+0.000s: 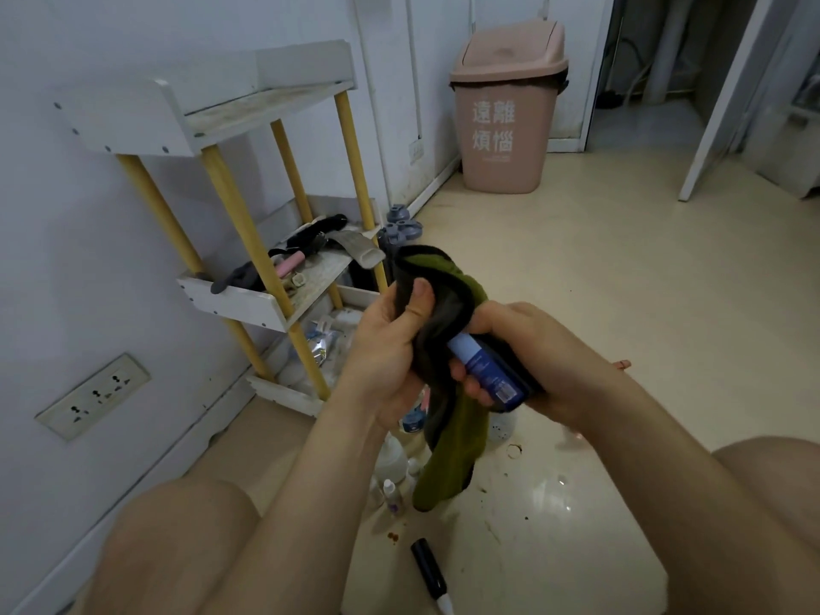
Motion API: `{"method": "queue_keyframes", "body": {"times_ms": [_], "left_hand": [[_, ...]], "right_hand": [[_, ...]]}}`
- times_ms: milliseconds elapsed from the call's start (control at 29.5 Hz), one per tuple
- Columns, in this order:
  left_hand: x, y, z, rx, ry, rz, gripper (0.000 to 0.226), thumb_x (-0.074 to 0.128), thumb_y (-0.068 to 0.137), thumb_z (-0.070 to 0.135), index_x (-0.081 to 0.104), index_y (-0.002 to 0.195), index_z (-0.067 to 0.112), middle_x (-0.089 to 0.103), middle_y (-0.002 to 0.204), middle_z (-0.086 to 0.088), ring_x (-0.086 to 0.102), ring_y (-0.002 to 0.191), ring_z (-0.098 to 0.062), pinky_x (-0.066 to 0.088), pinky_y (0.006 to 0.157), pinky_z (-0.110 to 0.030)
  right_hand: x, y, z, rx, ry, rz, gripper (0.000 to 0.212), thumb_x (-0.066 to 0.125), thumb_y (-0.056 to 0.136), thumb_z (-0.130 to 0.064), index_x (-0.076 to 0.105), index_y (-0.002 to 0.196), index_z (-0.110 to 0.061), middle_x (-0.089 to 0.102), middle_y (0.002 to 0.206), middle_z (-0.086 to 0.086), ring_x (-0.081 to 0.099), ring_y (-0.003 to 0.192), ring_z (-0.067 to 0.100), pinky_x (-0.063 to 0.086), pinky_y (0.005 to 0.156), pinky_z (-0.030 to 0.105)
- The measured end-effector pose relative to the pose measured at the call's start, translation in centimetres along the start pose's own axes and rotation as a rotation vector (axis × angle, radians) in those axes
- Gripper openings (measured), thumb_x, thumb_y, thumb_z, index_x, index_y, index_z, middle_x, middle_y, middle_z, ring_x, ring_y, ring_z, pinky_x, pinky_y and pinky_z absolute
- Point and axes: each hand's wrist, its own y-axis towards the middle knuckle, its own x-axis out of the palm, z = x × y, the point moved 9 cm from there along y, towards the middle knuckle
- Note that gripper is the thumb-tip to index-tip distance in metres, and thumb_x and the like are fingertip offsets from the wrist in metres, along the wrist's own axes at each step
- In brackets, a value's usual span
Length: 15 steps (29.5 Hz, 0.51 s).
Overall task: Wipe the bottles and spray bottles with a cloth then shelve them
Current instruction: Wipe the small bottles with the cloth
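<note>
As the head camera looks down, the wiping step is in hand. The left hand (386, 344) grips a green and dark cloth (461, 432), with its thumb pressed on the bunched top part. The right hand (546, 348) has its fingers curled round a small blue bottle (481, 370). The bottle is held in the air between both hands, above the floor. Its top end is tucked inside the cloth, so its cap cannot be seen.

I think the next move is to rub the cloth along the rest of the bottle, then carry it to the white shelf rack (230, 304) on the left. That calls for a firm hold, since the bottle looks smooth.

The middle shelf already carries dark rags and a pink thing, so room there looks tight. More bottles (390, 457) stand on the floor just under the hands. The hanging end of the cloth could knock them over. A black tube (428, 565) lies nearer the knees. A pink bin (506, 113) stands far off by the wall.
</note>
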Motion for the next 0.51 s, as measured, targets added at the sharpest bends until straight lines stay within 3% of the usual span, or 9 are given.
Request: {"method": "queue_keyframes", "body": {"times_ms": [102, 136, 203, 305, 373, 440, 508], "left_hand": [[-3.3, 0.2, -0.6, 0.002, 0.296, 0.346, 0.024, 0.050, 0.100, 0.027, 0.068, 0.101, 0.012, 0.074, 0.095, -0.007, 0.070, 0.094, -0.026, 0.058, 0.083, -0.042], [-4.3, 0.1, -0.7, -0.001, 0.347, 0.421, 0.024, 0.049, 0.102, 0.025, 0.070, 0.101, 0.013, 0.074, 0.097, -0.007, 0.069, 0.097, -0.027, 0.056, 0.088, -0.046], [-5.1, 0.2, -1.0, -0.024, 0.377, 0.466, 0.023, 0.048, 0.102, 0.020, 0.070, 0.105, 0.014, 0.073, 0.102, -0.008, 0.068, 0.100, -0.027, 0.054, 0.093, -0.049], [-3.9, 0.0, -1.5, -0.089, 0.191, 0.442, 0.022, 0.046, 0.102, 0.016, 0.066, 0.099, 0.008, 0.070, 0.092, -0.012, 0.070, 0.084, -0.025, 0.061, 0.077, -0.041], [-1.6, 0.0, -2.1, -0.167, -0.044, 0.315, 0.028, 0.043, 0.102, 0.023, 0.065, 0.102, 0.004, 0.068, 0.087, -0.013, 0.070, 0.071, -0.021, 0.060, 0.063, -0.032], [0.0, -0.2, -2.4, -0.199, -0.221, 0.177, 0.043, 0.036, 0.103, 0.033, 0.070, 0.097, 0.007, 0.072, 0.087, -0.009, 0.072, 0.073, -0.017, 0.058, 0.067, -0.029], [0.2, 0.0, -2.3, -0.164, -0.280, 0.124, 0.055, 0.031, 0.104, 0.042, 0.076, 0.091, 0.013, 0.075, 0.093, -0.007, 0.073, 0.085, -0.016, 0.054, 0.077, -0.029]], "right_hand": [[-1.6, -0.6, -2.7, -0.297, -0.640, 0.321, 0.016, 0.067, 0.085, -0.029, 0.062, 0.077, -0.017, 0.059, 0.061, -0.002, 0.056, 0.054, 0.013, 0.042, 0.050, 0.021], [-1.8, -1.0, -3.5, -0.378, -0.690, 0.408, 0.015, 0.067, 0.085, -0.033, 0.061, 0.080, -0.020, 0.058, 0.064, -0.003, 0.057, 0.057, 0.013, 0.043, 0.051, 0.021], [-2.2, -1.2, -3.9, -0.443, -0.539, 0.443, 0.017, 0.065, 0.087, -0.038, 0.062, 0.088, -0.021, 0.061, 0.070, 0.000, 0.063, 0.064, 0.018, 0.054, 0.057, 0.034], [-0.3, 0.2, -1.4, -0.303, -0.473, 0.291, 0.021, 0.060, 0.090, -0.044, 0.059, 0.093, -0.023, 0.063, 0.074, -0.001, 0.065, 0.066, 0.021, 0.058, 0.067, 0.045], [0.3, 1.1, 0.3, -0.242, -0.522, 0.328, 0.026, 0.055, 0.092, -0.050, 0.056, 0.092, -0.023, 0.064, 0.078, 0.001, 0.065, 0.071, 0.025, 0.057, 0.071, 0.047], [-0.4, 1.2, 0.7, -0.221, -0.511, 0.441, 0.030, 0.050, 0.094, -0.051, 0.053, 0.095, -0.022, 0.064, 0.085, 0.002, 0.065, 0.078, 0.027, 0.054, 0.075, 0.045], [-1.3, 0.9, -0.1, -0.234, -0.663, 0.547, 0.034, 0.047, 0.095, -0.051, 0.052, 0.101, -0.018, 0.063, 0.089, 0.003, 0.061, 0.083, 0.026, 0.050, 0.075, 0.041]]}}
